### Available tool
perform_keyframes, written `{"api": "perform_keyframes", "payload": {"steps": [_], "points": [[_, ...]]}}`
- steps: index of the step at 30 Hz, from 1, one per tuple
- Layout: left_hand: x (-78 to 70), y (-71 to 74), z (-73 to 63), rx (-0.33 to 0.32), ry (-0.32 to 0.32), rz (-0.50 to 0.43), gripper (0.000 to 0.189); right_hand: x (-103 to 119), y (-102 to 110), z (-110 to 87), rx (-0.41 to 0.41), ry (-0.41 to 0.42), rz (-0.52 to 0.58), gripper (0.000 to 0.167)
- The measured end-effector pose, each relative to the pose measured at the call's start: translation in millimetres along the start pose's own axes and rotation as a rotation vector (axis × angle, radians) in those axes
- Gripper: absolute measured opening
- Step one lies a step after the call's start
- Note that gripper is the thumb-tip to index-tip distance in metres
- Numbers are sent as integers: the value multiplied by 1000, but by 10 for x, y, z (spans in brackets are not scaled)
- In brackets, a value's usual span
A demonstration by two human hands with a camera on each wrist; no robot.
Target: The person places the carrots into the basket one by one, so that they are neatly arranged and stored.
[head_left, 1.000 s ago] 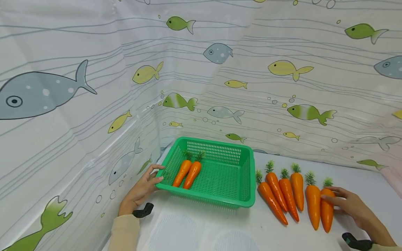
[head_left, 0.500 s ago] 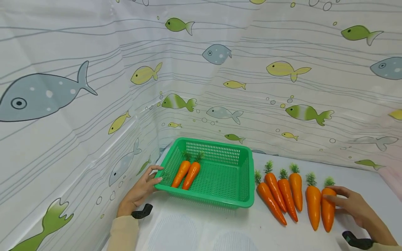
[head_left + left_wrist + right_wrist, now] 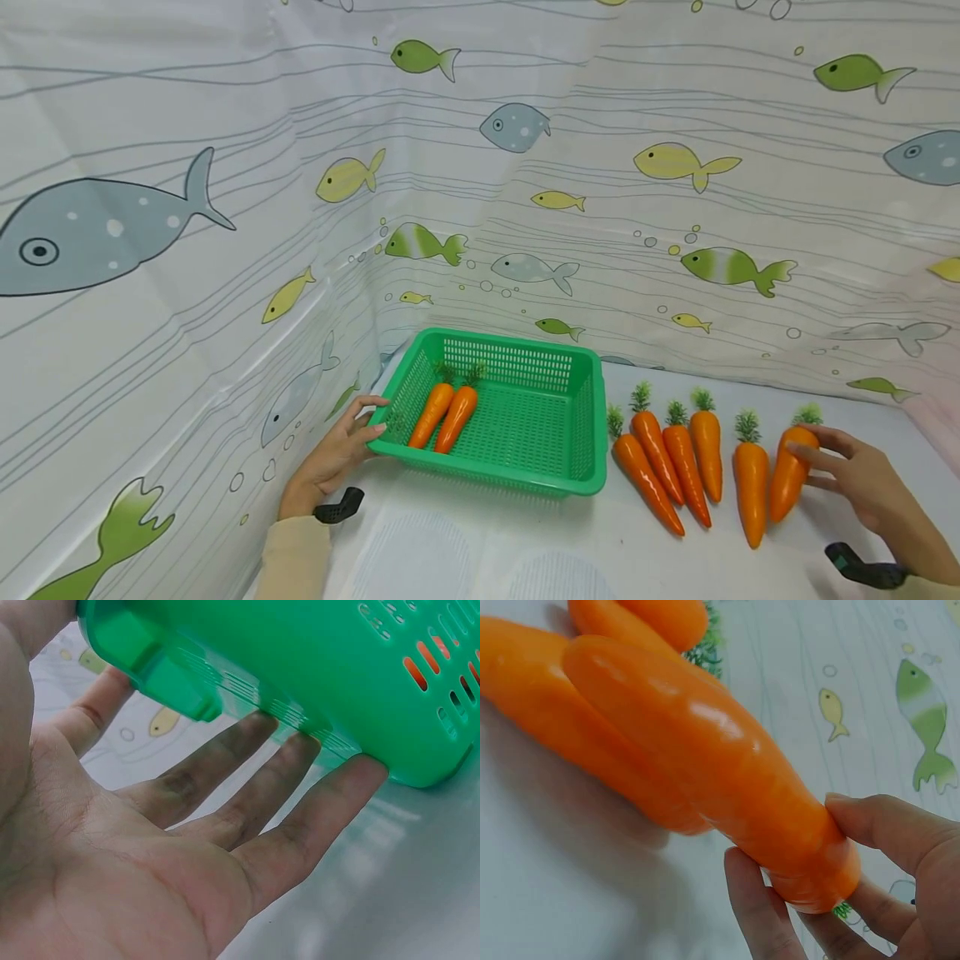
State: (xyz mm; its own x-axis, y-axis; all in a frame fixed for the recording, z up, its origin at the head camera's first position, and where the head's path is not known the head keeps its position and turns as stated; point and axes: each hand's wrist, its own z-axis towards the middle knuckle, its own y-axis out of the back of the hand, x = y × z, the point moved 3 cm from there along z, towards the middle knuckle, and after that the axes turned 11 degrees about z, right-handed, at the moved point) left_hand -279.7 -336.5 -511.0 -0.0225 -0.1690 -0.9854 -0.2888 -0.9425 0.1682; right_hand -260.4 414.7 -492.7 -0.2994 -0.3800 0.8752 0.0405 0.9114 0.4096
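My left hand (image 3: 337,454) holds the near left corner of a green plastic basket (image 3: 536,429). In the left wrist view its fingers (image 3: 300,832) reach against the basket's outer wall, with the thumb up at the rim. Two orange carrots (image 3: 456,421) with green tops lie inside at the left. At the far right, my right hand (image 3: 862,475) pinches a carrot (image 3: 789,483) near its leafy end. That carrot looks tilted and lifted, its tip pointing down and left. In the right wrist view the thumb (image 3: 885,825) and fingers are on either side of its thick end.
Several more carrots (image 3: 684,467) lie in a row on the white tabletop (image 3: 660,567) between the basket and my right hand. One carrot (image 3: 752,492) lies close beside the held one. Fish-patterned sheeting (image 3: 465,192) stands behind and at the left.
My right hand has raised the rightmost carrot and tilted it, its leafy end shifting right and away. It has parted a little from its neighbour. My left hand has stayed on the basket.
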Motion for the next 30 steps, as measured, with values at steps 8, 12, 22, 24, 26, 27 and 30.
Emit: {"api": "perform_keyframes", "payload": {"steps": [8,12,22,24,26,27,30], "points": [[-9,-1,4,5,-7,-6,48,164,-13,-45,-61,80,36,85],[-5,2,2,6,-6,-14,48,240,-40,-40,-50,129,49,87],[-9,7,-2,18,-14,-21,48,416,-131,-39,-45,157,77,87],[-17,6,2,18,-14,-23,47,459,-156,-44,-51,173,89,84],[-27,4,3,18,-14,-21,48,500,-183,-53,-42,190,107,79],[-32,2,1,17,-12,-23,48,520,-197,-58,-36,200,117,76],[-34,-3,-16,15,-4,-21,48,569,-235,-74,-11,218,144,69]]}}
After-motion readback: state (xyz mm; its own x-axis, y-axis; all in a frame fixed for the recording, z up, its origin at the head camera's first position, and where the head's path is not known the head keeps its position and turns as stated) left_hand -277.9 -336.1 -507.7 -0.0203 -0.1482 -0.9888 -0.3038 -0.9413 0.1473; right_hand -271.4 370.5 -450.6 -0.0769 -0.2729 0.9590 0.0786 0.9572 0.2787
